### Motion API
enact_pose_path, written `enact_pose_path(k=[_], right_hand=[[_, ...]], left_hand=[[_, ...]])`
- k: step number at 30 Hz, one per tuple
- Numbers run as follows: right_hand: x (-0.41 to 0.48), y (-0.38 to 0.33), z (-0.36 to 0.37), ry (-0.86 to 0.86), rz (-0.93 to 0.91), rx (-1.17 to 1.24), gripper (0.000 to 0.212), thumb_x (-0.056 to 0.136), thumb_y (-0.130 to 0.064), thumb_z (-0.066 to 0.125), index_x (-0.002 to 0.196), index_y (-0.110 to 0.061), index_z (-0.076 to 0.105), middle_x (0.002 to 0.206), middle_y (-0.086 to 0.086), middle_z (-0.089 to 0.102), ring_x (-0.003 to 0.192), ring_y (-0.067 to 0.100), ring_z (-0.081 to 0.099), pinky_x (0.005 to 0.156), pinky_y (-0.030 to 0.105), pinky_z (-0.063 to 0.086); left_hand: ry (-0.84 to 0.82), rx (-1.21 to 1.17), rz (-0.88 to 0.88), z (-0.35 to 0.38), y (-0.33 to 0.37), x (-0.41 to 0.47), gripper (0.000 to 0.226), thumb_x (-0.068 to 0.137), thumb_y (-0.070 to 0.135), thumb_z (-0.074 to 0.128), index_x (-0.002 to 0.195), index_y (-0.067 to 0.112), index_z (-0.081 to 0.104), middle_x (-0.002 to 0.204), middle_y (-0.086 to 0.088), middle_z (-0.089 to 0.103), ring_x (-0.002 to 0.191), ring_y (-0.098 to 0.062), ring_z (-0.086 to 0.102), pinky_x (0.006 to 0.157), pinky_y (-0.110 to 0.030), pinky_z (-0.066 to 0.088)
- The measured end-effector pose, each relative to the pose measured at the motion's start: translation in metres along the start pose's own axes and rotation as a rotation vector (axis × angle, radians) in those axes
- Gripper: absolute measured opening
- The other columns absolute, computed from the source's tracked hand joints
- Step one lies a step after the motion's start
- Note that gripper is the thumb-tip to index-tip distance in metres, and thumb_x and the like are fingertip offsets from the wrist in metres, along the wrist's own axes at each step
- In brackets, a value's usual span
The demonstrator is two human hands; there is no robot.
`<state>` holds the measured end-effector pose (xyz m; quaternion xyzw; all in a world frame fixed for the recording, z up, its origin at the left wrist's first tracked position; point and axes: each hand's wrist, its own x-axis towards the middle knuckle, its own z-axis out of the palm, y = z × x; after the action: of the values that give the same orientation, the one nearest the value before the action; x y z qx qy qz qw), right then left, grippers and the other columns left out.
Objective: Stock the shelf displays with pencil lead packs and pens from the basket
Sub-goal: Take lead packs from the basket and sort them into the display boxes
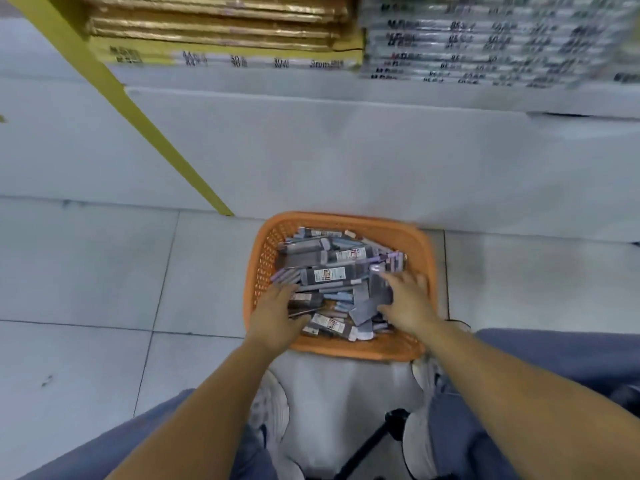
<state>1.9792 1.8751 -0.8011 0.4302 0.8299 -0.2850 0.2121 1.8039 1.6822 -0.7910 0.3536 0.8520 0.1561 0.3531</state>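
Note:
An orange plastic basket (420,244) stands on the tiled floor against the base of a white shelf unit. It is heaped with several grey and purple pencil lead packs (327,274) and pens. My left hand (277,313) reaches into the basket's left side, fingers spread over the packs. My right hand (407,301) reaches into the right side, and its fingers lie across a dark pack (379,289). The frame is blurred, so whether either hand grips a pack is unclear.
The white shelf base (346,150) rises just beyond the basket, with a yellow upright (138,112) running diagonally on the left. Stacked gold packages (214,26) and grey labelled packs (485,43) fill the shelf above. My knees and white shoes sit at the bottom.

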Motion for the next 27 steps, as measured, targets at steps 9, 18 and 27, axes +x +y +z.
enact_pose_path(k=[9, 18, 27], right_hand=[[0.012, -0.002, 0.017, -0.014, -0.025, -0.045, 0.053, 0.078, -0.041, 0.076, 0.123, -0.027, 0.051, 0.134, 0.007, 0.043, 0.126, 0.028, 0.036, 0.104, 0.04, 0.034], [-0.008, -0.014, 0.036, 0.152, 0.093, 0.344, 0.014, 0.091, -0.021, 0.064, 0.092, -0.012, 0.053, 0.09, 0.003, 0.054, 0.084, 0.024, 0.055, 0.062, 0.023, 0.037], [0.016, -0.03, 0.042, 0.093, 0.224, 0.467, 0.095, 0.071, -0.031, 0.085, 0.146, -0.019, 0.027, 0.144, 0.009, 0.04, 0.131, 0.029, 0.043, 0.106, 0.041, 0.041]], left_hand=[[-0.061, 0.076, -0.063, 0.014, -0.005, 0.035, 0.043, 0.087, 0.025, 0.076, 0.128, 0.017, 0.064, 0.138, -0.006, 0.051, 0.129, -0.027, 0.048, 0.109, -0.037, 0.039], [-0.098, 0.129, 0.009, 0.011, -0.015, 0.041, 0.036, 0.099, 0.036, 0.059, 0.13, 0.018, 0.063, 0.133, -0.008, 0.062, 0.122, -0.026, 0.053, 0.102, -0.036, 0.041], [-0.222, 0.09, -0.004, 0.011, -0.015, 0.047, 0.06, 0.081, 0.033, 0.081, 0.135, 0.021, 0.058, 0.131, -0.004, 0.057, 0.119, -0.02, 0.054, 0.101, -0.03, 0.043]])
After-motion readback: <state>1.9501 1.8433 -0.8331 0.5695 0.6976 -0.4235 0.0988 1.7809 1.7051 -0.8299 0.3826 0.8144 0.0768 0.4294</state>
